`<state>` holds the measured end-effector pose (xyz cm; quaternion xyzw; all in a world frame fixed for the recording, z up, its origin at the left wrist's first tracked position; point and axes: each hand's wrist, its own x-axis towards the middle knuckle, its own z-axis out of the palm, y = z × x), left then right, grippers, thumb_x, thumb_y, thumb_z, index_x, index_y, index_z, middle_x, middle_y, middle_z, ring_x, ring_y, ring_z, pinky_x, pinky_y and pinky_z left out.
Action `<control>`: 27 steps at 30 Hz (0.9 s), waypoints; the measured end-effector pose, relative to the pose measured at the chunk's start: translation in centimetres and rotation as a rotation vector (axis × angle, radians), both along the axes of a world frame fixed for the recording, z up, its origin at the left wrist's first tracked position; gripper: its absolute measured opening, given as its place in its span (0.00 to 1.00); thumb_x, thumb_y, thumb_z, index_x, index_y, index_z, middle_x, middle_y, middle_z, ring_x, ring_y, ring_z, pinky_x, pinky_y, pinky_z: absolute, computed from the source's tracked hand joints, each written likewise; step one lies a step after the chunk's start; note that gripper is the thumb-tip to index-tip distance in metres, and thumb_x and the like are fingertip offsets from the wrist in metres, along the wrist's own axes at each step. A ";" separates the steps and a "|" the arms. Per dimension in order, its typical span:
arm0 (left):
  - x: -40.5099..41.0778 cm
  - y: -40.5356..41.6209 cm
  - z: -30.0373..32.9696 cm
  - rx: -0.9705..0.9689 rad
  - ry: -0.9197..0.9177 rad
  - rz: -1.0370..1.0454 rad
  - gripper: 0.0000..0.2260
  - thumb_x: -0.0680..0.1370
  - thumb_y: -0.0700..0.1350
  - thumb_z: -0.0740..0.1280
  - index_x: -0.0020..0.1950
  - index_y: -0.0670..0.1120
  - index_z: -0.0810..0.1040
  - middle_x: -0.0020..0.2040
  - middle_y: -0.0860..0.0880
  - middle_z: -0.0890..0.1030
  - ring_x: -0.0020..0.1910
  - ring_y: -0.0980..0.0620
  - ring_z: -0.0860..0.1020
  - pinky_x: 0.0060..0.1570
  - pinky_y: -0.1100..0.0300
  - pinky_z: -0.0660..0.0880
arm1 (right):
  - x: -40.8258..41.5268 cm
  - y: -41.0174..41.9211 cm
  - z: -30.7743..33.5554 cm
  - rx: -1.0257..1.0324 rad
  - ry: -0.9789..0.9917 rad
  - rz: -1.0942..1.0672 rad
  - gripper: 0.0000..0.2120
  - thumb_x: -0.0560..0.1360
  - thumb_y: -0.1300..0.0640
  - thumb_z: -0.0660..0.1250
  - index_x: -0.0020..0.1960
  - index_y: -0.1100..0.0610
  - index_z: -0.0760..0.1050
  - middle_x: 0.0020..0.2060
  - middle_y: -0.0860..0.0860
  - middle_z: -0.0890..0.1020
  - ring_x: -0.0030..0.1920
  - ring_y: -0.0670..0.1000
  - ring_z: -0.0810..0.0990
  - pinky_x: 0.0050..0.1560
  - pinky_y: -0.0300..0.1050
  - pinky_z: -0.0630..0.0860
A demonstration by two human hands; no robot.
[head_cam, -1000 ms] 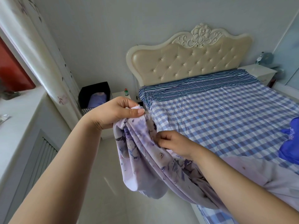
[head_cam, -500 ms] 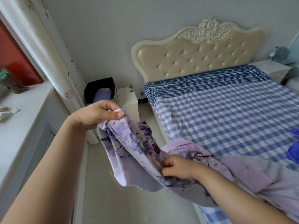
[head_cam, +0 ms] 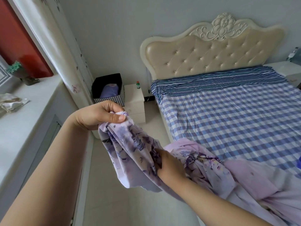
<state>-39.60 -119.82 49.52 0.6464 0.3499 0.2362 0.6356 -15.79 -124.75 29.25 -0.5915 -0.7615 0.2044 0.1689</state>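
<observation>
Beyond my hands, to the right, a bed under a blue-and-white checked cotton sheet [head_cam: 228,121] fills the room, backed by a cream buttoned headboard with a carved flower crest [head_cam: 211,53]. Straight past my left hand stands a white bedside cabinet [head_cam: 134,101] with a small green-capped bottle [head_cam: 138,85] on top, and just left of it a black fabric box with a houndstooth band [head_cam: 107,88]. Further left hangs a pale flowered curtain [head_cam: 65,54] above a white window ledge [head_cam: 24,111]. A pale tiled floor [head_cam: 110,185] lies beneath my arms.

My left hand [head_cam: 101,115] is raised, its fingers curled and the thumb pressed flat, pinching a gathered corner of the lilac cotton cloth printed with purple flowers [head_cam: 130,147]. The cloth hangs slack from there down to my right hand [head_cam: 169,165], which is lower and nearer to me. This hand is closed on a bunch of the fabric, its fingertips hidden in the folds. From it the cloth trails off to the right, draped over the near edge of the bed.
</observation>
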 end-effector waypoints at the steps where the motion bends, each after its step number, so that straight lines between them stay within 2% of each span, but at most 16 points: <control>1: 0.1 -0.1 0.1 -0.003 0.013 -0.004 0.17 0.63 0.56 0.79 0.35 0.43 0.84 0.32 0.46 0.82 0.31 0.54 0.80 0.33 0.64 0.76 | -0.2 -0.4 0.0 0.008 0.032 -0.024 0.17 0.73 0.47 0.59 0.62 0.44 0.69 0.51 0.45 0.80 0.50 0.53 0.80 0.46 0.46 0.76; 4: 0.2 -0.4 0.2 0.002 0.058 -0.003 0.17 0.63 0.56 0.79 0.37 0.42 0.84 0.35 0.44 0.83 0.33 0.52 0.80 0.36 0.62 0.77 | -0.5 -0.5 -1.3 0.028 0.042 -0.062 0.14 0.73 0.47 0.59 0.56 0.49 0.73 0.49 0.48 0.81 0.49 0.53 0.80 0.45 0.45 0.75; 7: 0.5 -0.6 0.4 -0.005 0.064 0.004 0.18 0.64 0.55 0.79 0.38 0.40 0.84 0.35 0.42 0.83 0.34 0.50 0.81 0.36 0.61 0.78 | -0.7 0.4 -2.9 -0.097 0.009 -0.088 0.13 0.77 0.48 0.55 0.56 0.51 0.73 0.53 0.51 0.79 0.52 0.55 0.78 0.48 0.46 0.73; 11: 0.9 -0.7 0.6 -0.009 0.067 -0.009 0.18 0.64 0.55 0.79 0.38 0.40 0.84 0.35 0.42 0.83 0.33 0.51 0.81 0.36 0.62 0.78 | -0.1 1.2 -3.7 -0.225 0.191 -0.229 0.11 0.78 0.50 0.55 0.56 0.50 0.72 0.51 0.48 0.80 0.51 0.51 0.79 0.51 0.49 0.75; 14: 0.9 -0.8 0.8 -0.015 0.050 -0.017 0.17 0.64 0.55 0.79 0.38 0.41 0.84 0.35 0.43 0.83 0.33 0.51 0.81 0.36 0.62 0.78 | 0.7 1.3 -3.7 -0.190 0.329 -0.377 0.09 0.79 0.46 0.54 0.52 0.48 0.69 0.46 0.46 0.79 0.47 0.50 0.78 0.47 0.50 0.74; 17: 1.0 -0.8 0.9 -0.013 0.041 -0.015 0.17 0.63 0.55 0.79 0.38 0.41 0.85 0.34 0.43 0.83 0.33 0.51 0.81 0.36 0.62 0.78 | 1.3 1.1 -4.0 -0.170 0.380 -0.351 0.15 0.78 0.38 0.53 0.51 0.48 0.69 0.44 0.45 0.79 0.44 0.49 0.78 0.44 0.48 0.74; 19: 1.1 -0.7 0.8 -0.007 0.047 -0.007 0.19 0.62 0.55 0.80 0.38 0.40 0.84 0.34 0.43 0.83 0.33 0.51 0.81 0.36 0.62 0.78 | 1.7 0.9 -4.5 -0.149 0.411 -0.327 0.13 0.79 0.41 0.54 0.48 0.50 0.70 0.42 0.46 0.80 0.43 0.50 0.78 0.44 0.50 0.74; 21: 1.3 -0.5 0.7 -0.002 0.050 -0.004 0.19 0.62 0.55 0.79 0.37 0.40 0.84 0.34 0.44 0.82 0.32 0.52 0.80 0.35 0.63 0.78 | 1.9 0.9 -4.9 -0.136 0.433 -0.282 0.11 0.81 0.49 0.55 0.45 0.53 0.71 0.42 0.50 0.80 0.43 0.52 0.78 0.45 0.50 0.74; 23: 1.5 -0.3 0.7 0.001 0.040 -0.011 0.18 0.64 0.55 0.79 0.37 0.40 0.83 0.33 0.45 0.82 0.32 0.53 0.80 0.35 0.64 0.77 | 2.0 0.8 -4.7 -0.174 0.468 -0.245 0.12 0.82 0.53 0.53 0.44 0.56 0.70 0.42 0.54 0.79 0.44 0.54 0.77 0.46 0.49 0.71; 25: 1.4 -0.3 0.7 -0.005 0.021 -0.013 0.16 0.65 0.55 0.78 0.36 0.41 0.83 0.33 0.46 0.82 0.31 0.54 0.79 0.35 0.65 0.76 | 2.3 0.5 -4.1 -0.227 0.516 -0.219 0.12 0.82 0.54 0.51 0.43 0.54 0.67 0.44 0.56 0.77 0.46 0.55 0.75 0.46 0.48 0.70; 27: 1.1 -0.2 0.7 -0.008 0.012 -0.001 0.17 0.64 0.55 0.79 0.34 0.41 0.82 0.31 0.47 0.81 0.30 0.55 0.79 0.33 0.65 0.76 | 3.3 0.0 -3.5 -0.265 0.482 -0.141 0.06 0.81 0.52 0.54 0.48 0.53 0.67 0.46 0.53 0.77 0.47 0.53 0.75 0.47 0.47 0.71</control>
